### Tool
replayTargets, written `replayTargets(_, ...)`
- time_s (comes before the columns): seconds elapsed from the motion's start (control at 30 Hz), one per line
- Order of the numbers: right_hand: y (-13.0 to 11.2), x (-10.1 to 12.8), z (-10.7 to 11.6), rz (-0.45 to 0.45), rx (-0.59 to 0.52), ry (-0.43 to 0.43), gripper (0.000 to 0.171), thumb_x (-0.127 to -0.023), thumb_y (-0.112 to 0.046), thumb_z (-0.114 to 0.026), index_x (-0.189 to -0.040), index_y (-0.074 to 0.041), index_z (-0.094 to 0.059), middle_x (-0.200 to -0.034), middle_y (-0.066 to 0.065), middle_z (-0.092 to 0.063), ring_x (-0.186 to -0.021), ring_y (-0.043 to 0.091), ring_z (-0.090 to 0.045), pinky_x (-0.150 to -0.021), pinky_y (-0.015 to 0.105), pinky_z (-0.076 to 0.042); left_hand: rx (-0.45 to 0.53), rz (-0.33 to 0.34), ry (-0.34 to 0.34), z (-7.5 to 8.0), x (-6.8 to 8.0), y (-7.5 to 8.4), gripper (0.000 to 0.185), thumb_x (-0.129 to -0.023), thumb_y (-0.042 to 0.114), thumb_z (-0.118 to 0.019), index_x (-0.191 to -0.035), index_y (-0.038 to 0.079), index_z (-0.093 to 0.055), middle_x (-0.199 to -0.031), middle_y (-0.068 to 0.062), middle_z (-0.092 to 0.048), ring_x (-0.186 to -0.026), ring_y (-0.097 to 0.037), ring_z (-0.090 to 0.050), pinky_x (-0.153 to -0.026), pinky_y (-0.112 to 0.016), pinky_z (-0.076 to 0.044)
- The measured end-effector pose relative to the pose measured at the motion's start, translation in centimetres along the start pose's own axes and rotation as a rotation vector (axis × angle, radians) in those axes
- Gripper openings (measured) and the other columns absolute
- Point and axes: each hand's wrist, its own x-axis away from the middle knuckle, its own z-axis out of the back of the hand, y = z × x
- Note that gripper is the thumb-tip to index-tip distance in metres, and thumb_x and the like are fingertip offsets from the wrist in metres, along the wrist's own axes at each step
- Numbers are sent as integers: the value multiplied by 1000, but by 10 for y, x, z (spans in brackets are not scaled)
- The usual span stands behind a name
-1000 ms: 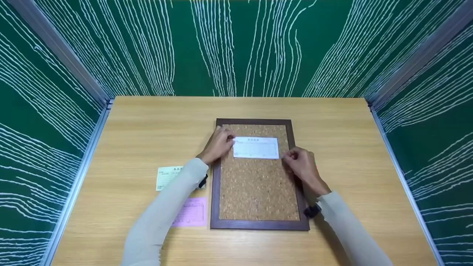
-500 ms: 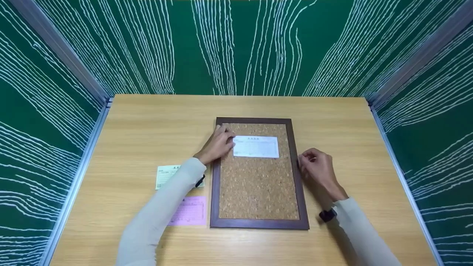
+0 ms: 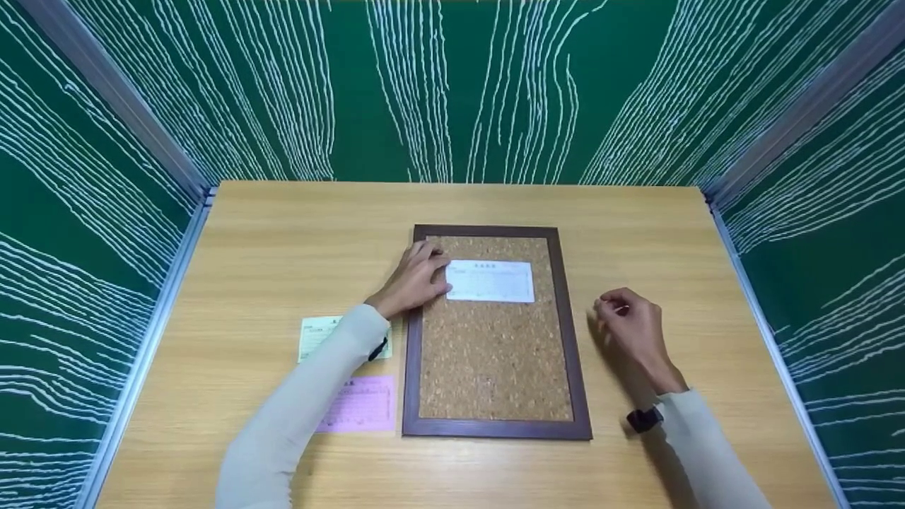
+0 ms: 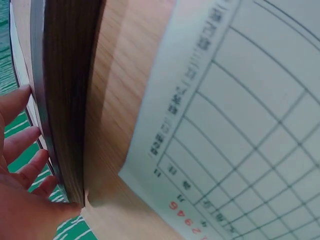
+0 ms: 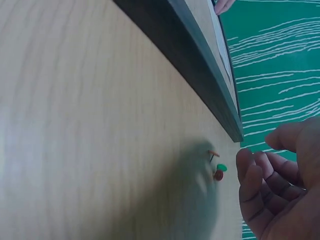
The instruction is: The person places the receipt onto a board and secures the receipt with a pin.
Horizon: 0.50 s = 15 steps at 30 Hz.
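A white printed slip [image 3: 490,281] lies on the upper part of a cork board [image 3: 495,360] with a dark brown frame [image 3: 495,428]. My left hand [image 3: 413,279] reaches over the frame's left side, fingertips and thumb at the slip's left edge. In the left wrist view its fingers [image 4: 22,145] extend past the frame. To the right of the board my right hand [image 3: 634,332] hovers over the table, fingers loosely bent, with nothing between thumb and fingertips in the right wrist view. Close by on the table are an orange tack [image 5: 213,153], a green tack [image 5: 222,167] and a red tack [image 5: 218,175].
Left of the board, a pale green slip [image 3: 317,336] and a pink slip [image 3: 368,406] lie on the wooden table [image 3: 311,233], partly hidden by the left sleeve. Green walls [image 3: 466,92] with white wavy lines enclose the table's back and sides.
My right hand has moved away from the slip's right edge, out over the table right of the board. The left hand stays at the slip, its thumb slightly lower.
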Motion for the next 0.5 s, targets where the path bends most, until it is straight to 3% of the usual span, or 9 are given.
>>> replayTargets(0.3,6,7,6,-36,5,28,14,-105,-8,-73,-111,2,-80,-94,16,-79,-78,8,-66,-65,11,-50,123,57,-37,0,7,-8,67,-102,43,-77,-160,13,-59,-180,-14,-28,-171,-39,2,-132,-72,-2)
replayTargets(0.5,12,12,7,-21,24,46,17,-105,-10,-74,-114,4,-80,-96,17,-80,-80,8,-68,-68,9,-50,135,57,-33,0,9,-12,72,-99,49,-78,-160,14,-60,-182,-13,-23,-170,-41,5,-126,-81,4)
